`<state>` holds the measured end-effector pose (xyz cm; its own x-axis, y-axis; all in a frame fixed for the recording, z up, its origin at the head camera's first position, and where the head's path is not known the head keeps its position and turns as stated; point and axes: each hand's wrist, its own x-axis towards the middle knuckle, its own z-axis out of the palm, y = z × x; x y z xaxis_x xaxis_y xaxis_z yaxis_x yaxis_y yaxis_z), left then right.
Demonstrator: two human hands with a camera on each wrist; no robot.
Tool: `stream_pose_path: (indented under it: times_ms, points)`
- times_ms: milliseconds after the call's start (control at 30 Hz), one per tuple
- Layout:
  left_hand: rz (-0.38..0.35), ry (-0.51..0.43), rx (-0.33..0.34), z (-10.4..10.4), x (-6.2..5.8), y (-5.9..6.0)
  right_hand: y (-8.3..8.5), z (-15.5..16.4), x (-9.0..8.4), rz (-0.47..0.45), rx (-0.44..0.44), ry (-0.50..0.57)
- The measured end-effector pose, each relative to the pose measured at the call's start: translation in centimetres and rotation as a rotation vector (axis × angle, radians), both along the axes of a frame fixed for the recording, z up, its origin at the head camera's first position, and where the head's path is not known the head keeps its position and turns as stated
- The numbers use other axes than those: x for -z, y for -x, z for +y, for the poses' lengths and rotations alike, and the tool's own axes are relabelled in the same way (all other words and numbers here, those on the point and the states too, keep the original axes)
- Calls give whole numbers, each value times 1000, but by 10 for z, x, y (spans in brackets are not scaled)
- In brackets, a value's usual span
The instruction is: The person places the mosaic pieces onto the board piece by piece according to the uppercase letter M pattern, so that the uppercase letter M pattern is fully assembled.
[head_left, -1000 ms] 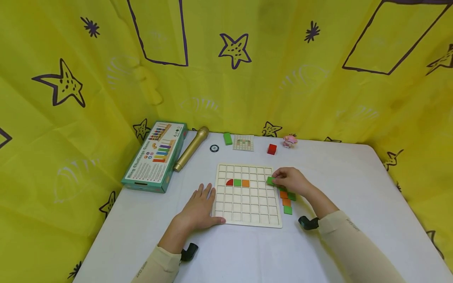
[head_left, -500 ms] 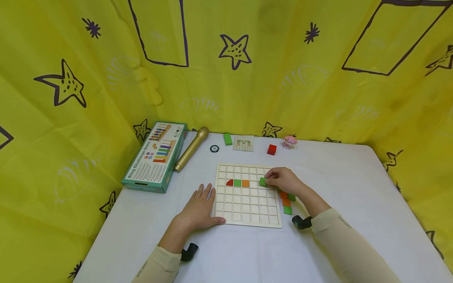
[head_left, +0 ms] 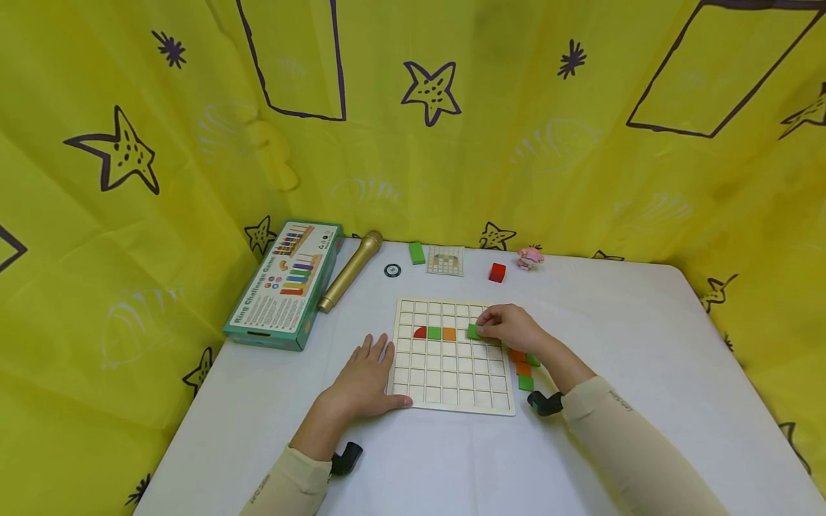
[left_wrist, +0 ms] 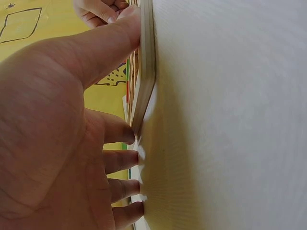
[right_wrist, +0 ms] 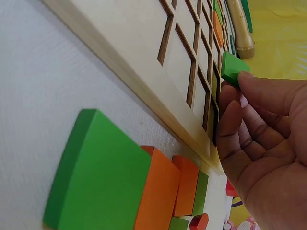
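Over the right part of a wooden grid board (head_left: 452,411), my right hand (head_left: 514,330) pinches a green square tile (right_wrist: 232,67) between thumb and fingers. In the right wrist view the tile is tilted above the cells. One row of the board holds a red quarter-round tile (head_left: 421,332), a green tile (head_left: 434,333) and an orange tile (head_left: 449,334) side by side. My left hand (head_left: 363,380) rests at the board's left edge with fingers spread. Its thumb (left_wrist: 112,40) touches the board's near corner edge.
Several green and orange tiles (right_wrist: 100,172) lie just right of the board. Behind it are a pattern card (head_left: 445,261), a green block (head_left: 416,253), a red block (head_left: 497,272), a pink figurine (head_left: 530,258) and a round disc (head_left: 392,270). A gold microphone (head_left: 351,271) and a game box (head_left: 284,283) stand left.
My right hand has carried the green tile leftward over the board, from its right edge toward the orange tile. The left hand has stayed in place.
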<state>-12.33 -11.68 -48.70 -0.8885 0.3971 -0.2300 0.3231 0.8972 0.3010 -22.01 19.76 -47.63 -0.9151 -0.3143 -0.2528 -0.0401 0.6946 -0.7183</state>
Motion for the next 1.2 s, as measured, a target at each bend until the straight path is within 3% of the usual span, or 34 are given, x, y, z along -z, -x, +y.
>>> stream_pose_path:
  times_ms: [733,1200]
  points:
    - [-4,-6,-7,0,-2,-1,4,-14,2,-28,-24,12]
    - [-8,1,-5,-1,-1,0,-2,-20,1,72,-87,-55]
